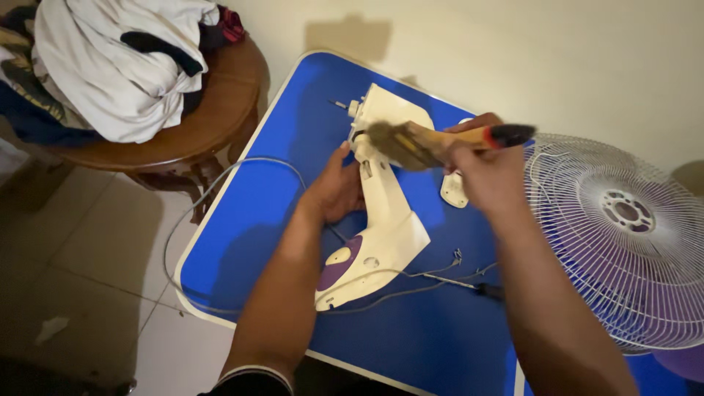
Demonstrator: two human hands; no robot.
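Note:
A cream plastic fan body (385, 213) with a purple base panel lies on a blue table (249, 220). My left hand (336, 189) grips its neck from the left. My right hand (488, 172) holds a paintbrush (440, 143) with a wooden handle and dark tip; its dusty bristles rest on the upper part of the fan body. A small cream plastic piece (453, 191) lies beside the body, partly hidden by my right hand.
A white wire fan grille (623, 235) lies on the table's right side. Thin wires (433, 279) and a grey cord (220, 183) trail off the body. A round wooden table (213, 117) piled with clothes (110, 59) stands at the upper left. Tiled floor lies at the left.

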